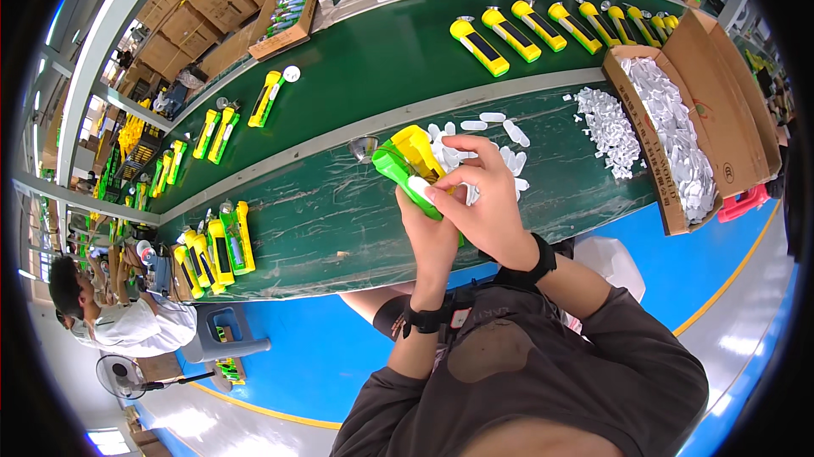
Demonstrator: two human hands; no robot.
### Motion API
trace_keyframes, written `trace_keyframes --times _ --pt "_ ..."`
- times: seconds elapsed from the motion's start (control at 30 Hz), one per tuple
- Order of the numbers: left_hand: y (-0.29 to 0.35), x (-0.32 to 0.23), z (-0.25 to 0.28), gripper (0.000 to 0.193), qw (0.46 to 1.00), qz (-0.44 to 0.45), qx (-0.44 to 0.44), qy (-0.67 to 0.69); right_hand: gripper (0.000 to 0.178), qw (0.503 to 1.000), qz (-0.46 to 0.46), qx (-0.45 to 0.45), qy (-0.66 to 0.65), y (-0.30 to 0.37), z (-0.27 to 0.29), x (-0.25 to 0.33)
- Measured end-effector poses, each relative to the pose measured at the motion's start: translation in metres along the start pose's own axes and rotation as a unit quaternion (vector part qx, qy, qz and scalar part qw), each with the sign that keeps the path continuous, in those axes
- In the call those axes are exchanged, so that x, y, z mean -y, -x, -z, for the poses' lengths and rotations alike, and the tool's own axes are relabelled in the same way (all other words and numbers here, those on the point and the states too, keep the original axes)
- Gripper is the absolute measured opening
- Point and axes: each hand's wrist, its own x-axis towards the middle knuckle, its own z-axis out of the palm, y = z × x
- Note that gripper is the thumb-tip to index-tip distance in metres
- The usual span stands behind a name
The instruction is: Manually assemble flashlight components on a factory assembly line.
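**Both hands on an open green-and-yellow flashlight housing**

The flashlight housing (392, 164) is held up over the green workbench (297, 203), its yellow and green halves parted. The left hand (431, 232) has its fingers wrapped around the green half from below. The right hand (492, 203) comes in from the housing's right, fingers curled, thumb and forefinger nearly closed on a white oval piece (420, 186) at the green half; whether the piece is seated there cannot be told. A silver reflector (364, 148) shows just left of the housing.

Loose white oval pieces (515, 133) lie just right of and beyond it. Farther right come a heap of small white parts (612, 130) and an open carton (651, 147) of white pieces, with dark printed characters along its side and a small mark on its flap.

The bench's near edge passes below the housing. Well left of it, near that edge, stands a cluster of flashlights (222, 253). Beyond the housing, a pale rail (381, 118) borders a green belt (381, 50) carrying a row of yellow flashlights (479, 47) to the upper right.
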Motion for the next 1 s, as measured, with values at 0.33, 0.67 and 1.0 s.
trace_keyframes --times 0.33,0.67,1.0 --pt "0.003 -0.001 0.001 0.050 1.000 -0.001 -0.010 -0.004 0.009 0.995 -0.050 -0.019 -0.086 0.006 -0.002 0.004" --pt "0.005 0.002 -0.005 0.049 0.995 0.021 0.006 0.097 0.011 0.999 -0.004 -0.034 -0.031 0.015 -0.010 0.003" --pt "-0.004 -0.011 0.016 0.035 0.979 0.087 0.013 0.183 0.047 0.978 -0.094 0.095 -0.161 0.018 0.026 0.002"
